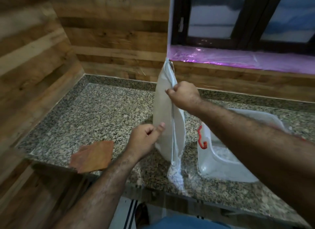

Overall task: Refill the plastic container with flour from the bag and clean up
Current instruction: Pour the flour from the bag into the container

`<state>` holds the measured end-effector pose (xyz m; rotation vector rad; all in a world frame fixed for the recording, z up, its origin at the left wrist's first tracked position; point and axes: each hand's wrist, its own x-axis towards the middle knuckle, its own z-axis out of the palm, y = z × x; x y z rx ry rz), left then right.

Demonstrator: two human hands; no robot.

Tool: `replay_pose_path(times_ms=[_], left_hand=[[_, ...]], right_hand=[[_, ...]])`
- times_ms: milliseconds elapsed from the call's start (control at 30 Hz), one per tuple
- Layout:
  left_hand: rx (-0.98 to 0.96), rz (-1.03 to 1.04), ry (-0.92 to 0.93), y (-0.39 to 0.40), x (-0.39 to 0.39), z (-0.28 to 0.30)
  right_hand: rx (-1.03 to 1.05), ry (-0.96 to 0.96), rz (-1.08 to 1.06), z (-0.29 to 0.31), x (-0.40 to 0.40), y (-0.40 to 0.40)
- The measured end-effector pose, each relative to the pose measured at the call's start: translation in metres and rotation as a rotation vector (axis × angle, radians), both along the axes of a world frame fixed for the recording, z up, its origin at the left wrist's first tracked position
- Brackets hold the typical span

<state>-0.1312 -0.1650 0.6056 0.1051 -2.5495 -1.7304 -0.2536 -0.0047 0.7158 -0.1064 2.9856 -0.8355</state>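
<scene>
Right grip [183, 94] pinches bag [166, 112] upper edge; left grip [146, 140] pinches lower edge, above countertop [95, 112].

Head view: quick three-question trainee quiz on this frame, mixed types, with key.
1. True or false: both hands, left and right, pinch the upright translucent white plastic flour bag.
2. What lies left of the bag on the speckled granite counter? A) flat orange-brown cloth B) steel spoon C) glass jar
3. Fill in: the clear plastic container right of the bag has a ____ clip.

Key: 1 true. 2 A, the cloth. 3 red, the clip.
</scene>
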Motion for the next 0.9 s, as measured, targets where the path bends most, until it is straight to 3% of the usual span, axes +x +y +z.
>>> replay_pose_path(times_ms=[133,300,433,533,733,900], left_hand=[[0.174,0.206,-0.013,-0.007,-0.032,0.030],[0.268,0.316,-0.078,-0.011,-0.082,0.065],[0.639,0.212,-0.219,-0.004,-0.108,0.096],[0.754,0.059,-0.275,0.001,-0.114,0.105],[0.780,-0.216,-0.173,0.011,-0.115,0.114],[0.673,-0.088,-0.173,0.008,-0.114,0.130]], right_hand=[[-0.033,0.197,0.065,0.058,0.003,0.017],[-0.039,0.380,0.172,0.125,0.010,0.034],[0.037,0.445,0.253,0.163,0.026,0.047],[0.103,0.491,0.275,0.178,0.039,0.058],[0.172,0.507,0.336,0.188,0.071,0.080],[0.152,0.531,0.308,0.190,0.078,0.107]])
